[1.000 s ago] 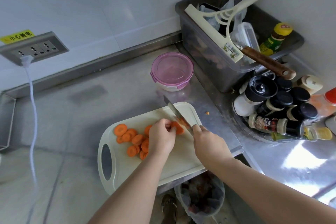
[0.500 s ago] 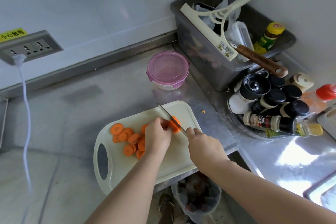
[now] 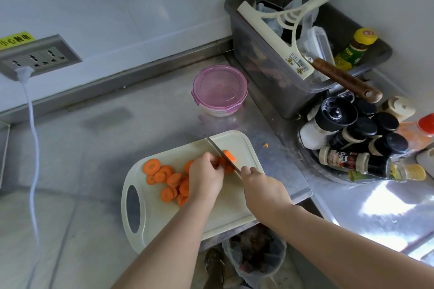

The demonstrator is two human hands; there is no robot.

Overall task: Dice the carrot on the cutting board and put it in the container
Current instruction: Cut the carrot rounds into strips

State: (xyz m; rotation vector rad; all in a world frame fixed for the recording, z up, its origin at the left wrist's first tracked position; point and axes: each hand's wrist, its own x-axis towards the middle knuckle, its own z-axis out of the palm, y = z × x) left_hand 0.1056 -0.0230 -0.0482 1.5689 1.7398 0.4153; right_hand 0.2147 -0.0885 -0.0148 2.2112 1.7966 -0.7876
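A cream cutting board (image 3: 225, 209) lies on the steel counter with several orange carrot slices (image 3: 164, 176) piled at its left middle. My left hand (image 3: 205, 177) curls over the remaining carrot piece (image 3: 229, 156) near the board's far right. My right hand (image 3: 264, 191) grips the handle of a knife (image 3: 217, 148), whose blade stands in the carrot just right of my left fingers. A round container with a pink lid (image 3: 220, 89) sits closed behind the board.
A dark bin (image 3: 277, 77) with a squeegee and bottles stands at the back right. Spice jars (image 3: 357, 138) crowd a round tray to the right. A small carrot scrap (image 3: 265, 145) lies on the counter. A waste bin (image 3: 256, 256) sits below the counter edge. A white cable (image 3: 34, 138) hangs at left.
The knife has gone on cutting the carrot piece, and an end piece now shows to the right of the blade. Both hands stay in place on the board.
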